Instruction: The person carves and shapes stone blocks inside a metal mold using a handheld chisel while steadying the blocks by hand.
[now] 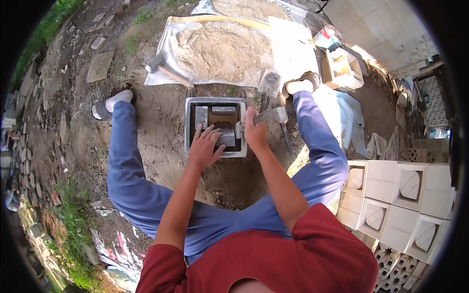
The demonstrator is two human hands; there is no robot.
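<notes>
Pressing evenly should best steady the grey blocks [201, 116] inside the box [187, 128]; the left hand [204, 145] spreads its grip over them, clasping nothing, while at the box's right wall the right hand [255, 131] has its grip curled, around what I cannot tell.

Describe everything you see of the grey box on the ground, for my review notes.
The grey box is squarish and open-topped, with a thick rim; it may be metal. Its dark inside holds several grey blocks. It sits on bare dirt, opening upward. The left hand reaches over its near edge and the right hand is at its right side; whether either touches the rim is unclear.
</notes>
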